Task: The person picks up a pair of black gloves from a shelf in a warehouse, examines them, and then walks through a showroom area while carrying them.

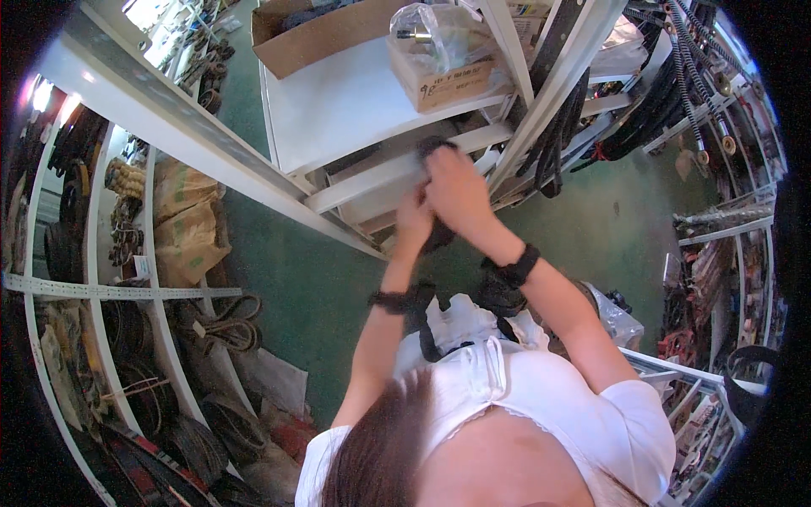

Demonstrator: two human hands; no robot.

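Observation:
Both my hands are close together in front of the white shelf rack's lower beam (372, 182). My right hand (460, 193) is raised, its fingers curled around a black, soft-looking thing (434, 147) that shows above the fingertips. More dark material hangs below, between my wrists; whether it is the same piece I cannot tell. My left hand (414, 221) is just below and left of the right one, fingers bent in against it and blurred by motion. A black band circles each wrist.
On the white shelf top (329, 110) stand an open cardboard box (317, 46) and a carton (456, 84) with a clear plastic bag on it. Black belts and hoses (553, 139) hang at the right. Racks of coiled belts (224, 325) stand at the left, over a green floor (291, 287).

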